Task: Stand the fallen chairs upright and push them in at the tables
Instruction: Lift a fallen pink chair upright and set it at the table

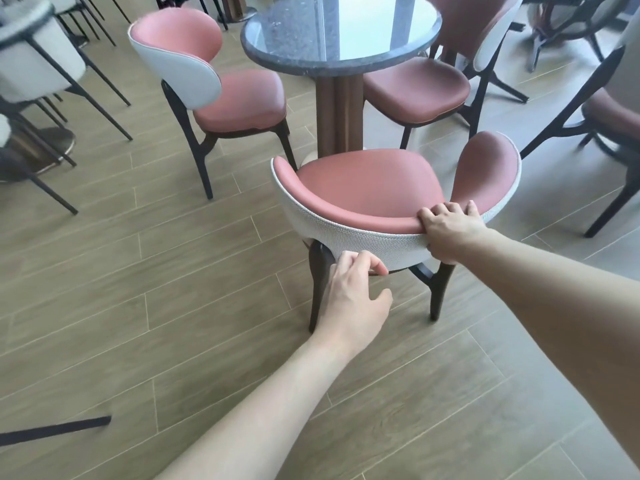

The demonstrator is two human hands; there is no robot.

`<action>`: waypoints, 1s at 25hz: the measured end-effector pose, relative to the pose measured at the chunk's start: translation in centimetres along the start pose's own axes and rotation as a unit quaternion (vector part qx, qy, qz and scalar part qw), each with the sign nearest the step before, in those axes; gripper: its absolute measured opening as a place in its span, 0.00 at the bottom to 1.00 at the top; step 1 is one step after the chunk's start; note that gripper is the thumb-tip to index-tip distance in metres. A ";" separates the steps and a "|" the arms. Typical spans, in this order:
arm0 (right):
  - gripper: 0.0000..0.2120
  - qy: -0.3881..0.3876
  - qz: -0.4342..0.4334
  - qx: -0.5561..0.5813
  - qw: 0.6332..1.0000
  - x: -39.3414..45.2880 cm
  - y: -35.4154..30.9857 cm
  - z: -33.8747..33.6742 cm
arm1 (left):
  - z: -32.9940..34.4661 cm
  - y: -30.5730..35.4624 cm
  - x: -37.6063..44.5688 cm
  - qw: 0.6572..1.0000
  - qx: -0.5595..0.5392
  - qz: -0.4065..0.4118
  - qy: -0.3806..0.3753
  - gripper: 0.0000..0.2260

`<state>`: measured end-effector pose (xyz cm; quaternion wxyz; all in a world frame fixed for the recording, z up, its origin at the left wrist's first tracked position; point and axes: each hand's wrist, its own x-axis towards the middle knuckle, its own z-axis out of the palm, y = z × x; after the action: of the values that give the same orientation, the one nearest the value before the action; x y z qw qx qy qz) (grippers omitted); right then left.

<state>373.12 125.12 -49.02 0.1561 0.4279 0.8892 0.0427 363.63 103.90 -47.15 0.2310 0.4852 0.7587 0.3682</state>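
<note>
A: Head view: where is the near chair [374,188] against the fingers?

B: It stands upright at 6 o'clock of the round stone worktop [341,27], its seat reaching the brown pedestal [337,112]. The right hand [450,233] is clamped on the backrest's top edge at about 3 o'clock of the chair, fingers [440,211] curled over the pink padding, thumb on the white fabric back.

A: And the left hand [349,299]?

B: At 7 o'clock of the chair, fingers loosely bent and apart, tips just at the backrest's lower edge by the dark rear leg [317,292]; no firm hold.

A: Any writing?

B: None readable. Two more pink chairs stand at 10 o'clock [221,84] and 2 o'clock [433,77].
</note>
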 end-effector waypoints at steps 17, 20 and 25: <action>0.34 -0.207 -0.010 0.090 0.974 5.7 1.5 -4.2 | -4.5 2.9 22.8 0.977 0.003 -0.203 -0.070 0.09; 0.31 -0.322 -0.022 0.065 0.944 8.1 2.6 -6.5 | -5.5 1.5 25.6 0.974 0.084 -0.191 -0.085 0.19; 0.16 -0.243 0.069 0.185 0.950 13.4 6.0 -9.5 | -8.5 -2.5 29.6 0.941 0.221 -0.254 -0.021 0.20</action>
<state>366.77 139.84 -41.98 0.2823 0.5072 0.7847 -0.2173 343.66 127.25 -43.62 0.2198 0.3230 0.9139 0.1102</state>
